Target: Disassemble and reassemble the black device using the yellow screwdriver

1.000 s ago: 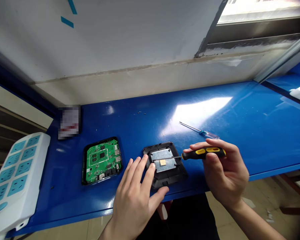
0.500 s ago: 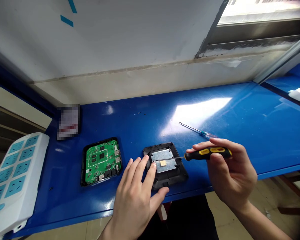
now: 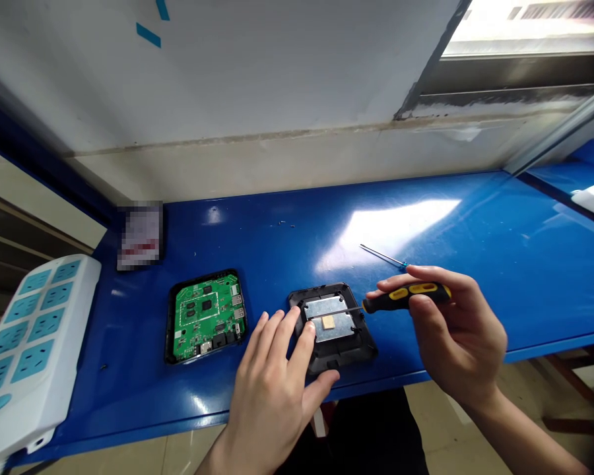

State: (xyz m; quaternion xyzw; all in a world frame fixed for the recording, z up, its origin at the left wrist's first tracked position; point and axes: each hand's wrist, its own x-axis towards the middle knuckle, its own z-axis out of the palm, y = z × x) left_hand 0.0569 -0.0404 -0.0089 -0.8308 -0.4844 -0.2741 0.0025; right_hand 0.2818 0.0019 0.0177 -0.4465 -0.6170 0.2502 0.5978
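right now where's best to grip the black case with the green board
Probably the left rim of the black case, coming from the left: bare black edge shows beyond the green board there, while ports line the right edge and the left hand is near that side.

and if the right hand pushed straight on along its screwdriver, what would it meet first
Most likely the left hand, whose fingertips sit by the tip of the screwdriver; the tip's height over the metal plate is unclear.
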